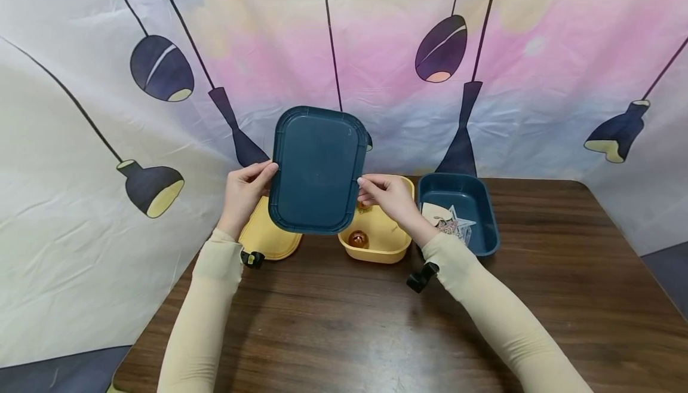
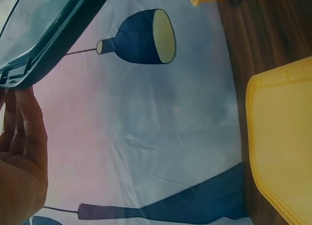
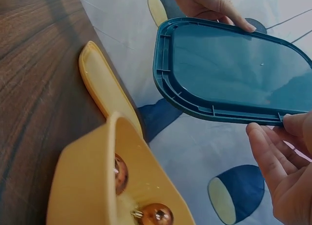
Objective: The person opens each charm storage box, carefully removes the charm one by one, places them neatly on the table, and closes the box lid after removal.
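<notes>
A dark teal rectangular lid point(image 1: 318, 169) with rounded corners is held up above the table, its ribbed rim facing me. My left hand point(image 1: 247, 193) pinches its left edge between thumb and fingers. On the opposite edge, my right hand point(image 1: 392, 199) pinches the rim the same way. Below and behind the lid stands a yellow box point(image 1: 384, 254) with shiny copper-coloured ball ornaments point(image 1: 358, 239) inside, partly covered by the lid and right hand. A yellow lid point(image 1: 271, 243) lies on the table under the left side of the teal lid.
To the right, a dark teal box point(image 1: 486, 217) holds a clear star-shaped ornament point(image 1: 461, 226) and a cream-coloured piece point(image 1: 435, 212). Both boxes stand near the back edge of the brown wooden table point(image 1: 344, 327). Behind it hangs a printed cloth point(image 1: 387, 124) with lamp pictures.
</notes>
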Motion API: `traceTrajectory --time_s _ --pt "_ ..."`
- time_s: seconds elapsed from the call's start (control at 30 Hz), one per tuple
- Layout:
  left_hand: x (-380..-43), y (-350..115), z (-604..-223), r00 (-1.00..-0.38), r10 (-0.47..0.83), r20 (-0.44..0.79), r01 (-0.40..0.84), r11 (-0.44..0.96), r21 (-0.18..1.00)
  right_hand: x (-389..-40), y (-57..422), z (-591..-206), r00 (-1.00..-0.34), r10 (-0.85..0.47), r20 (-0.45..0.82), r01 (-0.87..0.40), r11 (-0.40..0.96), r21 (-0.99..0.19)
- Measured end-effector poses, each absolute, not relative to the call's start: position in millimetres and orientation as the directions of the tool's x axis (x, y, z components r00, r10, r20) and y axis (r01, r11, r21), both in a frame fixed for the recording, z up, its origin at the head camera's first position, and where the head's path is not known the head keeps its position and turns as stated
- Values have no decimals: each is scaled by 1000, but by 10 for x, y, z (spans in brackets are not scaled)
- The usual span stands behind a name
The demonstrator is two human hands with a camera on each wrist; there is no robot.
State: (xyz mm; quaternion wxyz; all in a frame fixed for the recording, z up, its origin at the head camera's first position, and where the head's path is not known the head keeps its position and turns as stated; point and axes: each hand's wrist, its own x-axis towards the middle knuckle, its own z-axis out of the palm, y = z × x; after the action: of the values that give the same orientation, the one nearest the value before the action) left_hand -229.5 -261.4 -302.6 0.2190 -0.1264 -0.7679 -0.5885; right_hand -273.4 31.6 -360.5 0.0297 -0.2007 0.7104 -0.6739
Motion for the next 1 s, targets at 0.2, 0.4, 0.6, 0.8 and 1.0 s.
traceTrajectory --time_s 0.2,0.4,0.6,0.8,1.0 --pt "-2293 -2731 -3100 -893 -98 440 412 220 884 -2738 163 -3631 -916 -340 210 -232 24 -972" --pt "-2297 -2892 -3268 -918 -144 370 355 120 927 -2687 -46 -3765 -923 -345 170 -188 18 -982" --pt "-2300 -2991 -3468 -924 -208 322 305 108 946 -2580 -223 -3907 -920 -370 131 -170 74 -983" --pt "-2360 -3041 -3582 -885 -308 349 312 165 936 -2497 -382 -3971 -907 -406 110 -161 94 -982" --pt "-2470 -3086 -3680 -854 -373 364 294 232 927 -2374 -517 -4055 -909 -407 91 -166 154 -974"
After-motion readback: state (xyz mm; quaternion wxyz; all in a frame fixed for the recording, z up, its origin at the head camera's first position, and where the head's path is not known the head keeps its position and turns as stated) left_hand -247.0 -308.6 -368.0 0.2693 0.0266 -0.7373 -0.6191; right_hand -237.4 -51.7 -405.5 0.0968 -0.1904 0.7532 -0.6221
